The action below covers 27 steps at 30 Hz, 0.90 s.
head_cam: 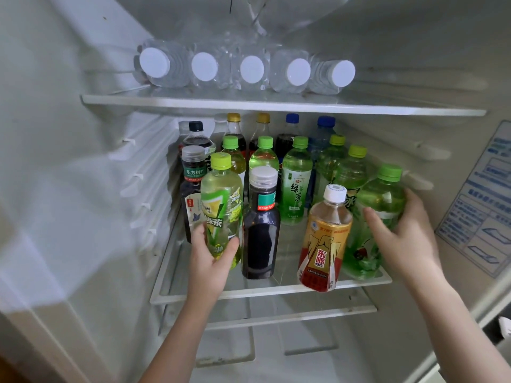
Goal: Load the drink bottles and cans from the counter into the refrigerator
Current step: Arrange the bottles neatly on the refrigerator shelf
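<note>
While the left hand (210, 261) grips the upright green tea bottle (221, 200) at the shelf's (249, 293) 7 o'clock and the right hand (406, 239) wraps the green bottle (381, 200) at 4 o'clock, the gold bottle (326, 236) leans toward 1 o'clock between them, nearer the right.

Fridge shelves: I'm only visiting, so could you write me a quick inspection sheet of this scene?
Surface: glass middle shelf, crowded with upright bottles; upper shelf above.
Job's things: five water bottles lying on the upper shelf, caps outward; dark bottle and gold-labelled bottle near the front.
Clutter: nothing seen.
Hands: left hand grips a green tea bottle; right hand holds a green bottle.
Cables: nothing seen.
Surroundings: white fridge wall; printed sticker at right.
</note>
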Tool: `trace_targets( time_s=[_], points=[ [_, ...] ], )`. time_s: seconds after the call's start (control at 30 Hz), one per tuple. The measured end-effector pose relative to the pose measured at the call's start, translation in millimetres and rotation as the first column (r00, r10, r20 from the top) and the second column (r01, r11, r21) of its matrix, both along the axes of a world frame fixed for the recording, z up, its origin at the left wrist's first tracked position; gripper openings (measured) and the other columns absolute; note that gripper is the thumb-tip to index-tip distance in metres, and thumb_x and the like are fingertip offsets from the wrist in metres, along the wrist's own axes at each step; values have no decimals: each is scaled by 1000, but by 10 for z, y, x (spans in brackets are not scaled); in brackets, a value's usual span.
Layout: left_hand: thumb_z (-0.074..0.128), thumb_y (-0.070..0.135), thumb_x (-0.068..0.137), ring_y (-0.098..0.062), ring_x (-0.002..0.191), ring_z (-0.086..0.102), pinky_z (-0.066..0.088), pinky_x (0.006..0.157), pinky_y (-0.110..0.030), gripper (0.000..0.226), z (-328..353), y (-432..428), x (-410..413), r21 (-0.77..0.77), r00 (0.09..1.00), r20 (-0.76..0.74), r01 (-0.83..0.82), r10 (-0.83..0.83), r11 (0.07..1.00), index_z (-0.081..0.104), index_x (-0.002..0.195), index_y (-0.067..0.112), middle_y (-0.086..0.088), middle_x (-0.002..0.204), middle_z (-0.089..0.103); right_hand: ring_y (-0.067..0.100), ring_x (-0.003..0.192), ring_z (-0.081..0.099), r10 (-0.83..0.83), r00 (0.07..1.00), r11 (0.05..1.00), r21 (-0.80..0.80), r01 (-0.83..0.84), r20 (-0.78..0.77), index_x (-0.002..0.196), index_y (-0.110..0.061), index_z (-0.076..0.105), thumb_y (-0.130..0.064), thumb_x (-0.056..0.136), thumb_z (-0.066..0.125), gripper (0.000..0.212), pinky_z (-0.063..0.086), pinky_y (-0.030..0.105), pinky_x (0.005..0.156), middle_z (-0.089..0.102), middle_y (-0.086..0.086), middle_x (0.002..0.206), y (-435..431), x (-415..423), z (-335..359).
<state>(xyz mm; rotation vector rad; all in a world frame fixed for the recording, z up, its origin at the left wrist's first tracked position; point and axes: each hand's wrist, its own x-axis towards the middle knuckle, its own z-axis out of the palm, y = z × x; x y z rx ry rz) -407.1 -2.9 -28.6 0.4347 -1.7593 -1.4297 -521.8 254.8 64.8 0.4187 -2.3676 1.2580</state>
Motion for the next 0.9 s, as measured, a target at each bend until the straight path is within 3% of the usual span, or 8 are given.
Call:
trace_targets(
  time_s=[0.1, 0.23, 0.4, 0.53, 0.6, 0.7, 0.8, 0.9],
  points=[
    [65, 12, 88, 2, 103, 61, 45, 89, -25, 49, -21, -22, 25, 41, 997, -40, 70, -69, 997, 49, 111, 52, 26, 111, 63, 29, 123, 45, -113, 977, 993, 15, 117, -179, 139, -10, 35, -35, 86, 61, 64, 40, 43, 98, 46, 13, 135, -107, 148, 94],
    [65, 13, 87, -2, 107, 61, 44, 90, -26, 47, -31, -23, 45, 81, 992, -76, 106, -100, 991, 51, 116, 48, 19, 116, 63, 24, 117, 50, -35, 851, 999, 13, 50, -524, 125, -5, 50, -23, 86, 58, 44, 33, 28, 99, 56, 11, 123, -426, 432, 316],
    [61, 26, 78, 3, 114, 55, 42, 96, -27, 53, -60, -43, 57, 118, 991, -55, 128, -122, 985, 48, 129, 36, 22, 120, 60, 18, 119, 50, 304, 858, 942, 264, -206, -414, 130, -14, 50, -34, 90, 55, 46, 40, 27, 96, 55, 1, 128, -982, 518, 529],
    [56, 22, 77, 3, 111, 57, 44, 92, -27, 51, -51, -59, 60, 120, 990, -31, 139, -137, 983, 50, 122, 45, 22, 117, 62, 21, 117, 52, 433, 880, 856, 397, -333, -195, 141, -21, 36, -47, 90, 52, 59, 46, 33, 87, 52, 2, 134, -1265, 386, 498],
    [58, 19, 79, -1, 112, 58, 46, 97, -34, 53, -64, -82, 63, 127, 990, -17, 138, -137, 982, 49, 128, 38, 16, 120, 62, 21, 97, 59, 499, 862, 815, 387, -431, -91, 139, -20, 36, -47, 90, 53, 58, 44, 29, 75, 60, 4, 120, -1324, 342, 460],
    [60, 6, 88, -7, 118, 56, 43, 104, -42, 55, -87, -127, 80, 154, 986, -20, 169, -168, 973, 44, 138, 24, 8, 128, 60, 21, 83, 59, 538, 830, 812, 355, -464, -145, 133, -16, 39, -43, 91, 55, 51, 43, 31, 68, 64, 2, 102, -1312, 363, 409],
    [62, 16, 81, -5, 115, 57, 45, 100, -36, 55, -77, -134, 93, 143, 984, -25, 180, -178, 973, 48, 132, 28, 10, 125, 62, 16, 76, 56, 532, 806, 838, 295, -458, -259, 127, -17, 42, -41, 90, 57, 46, 43, 32, 64, 59, -4, 92, -1166, 480, 326],
    [63, 22, 76, -4, 111, 58, 46, 95, -28, 49, -93, -142, 80, 93, 987, -23, 163, -161, 982, 49, 120, 38, 15, 117, 63, 4, 83, 56, 503, 816, 864, 140, -484, -285, 121, -24, 44, -45, 87, 59, 43, 45, 19, 69, 59, -14, 96, -900, 637, 190]
  ],
)
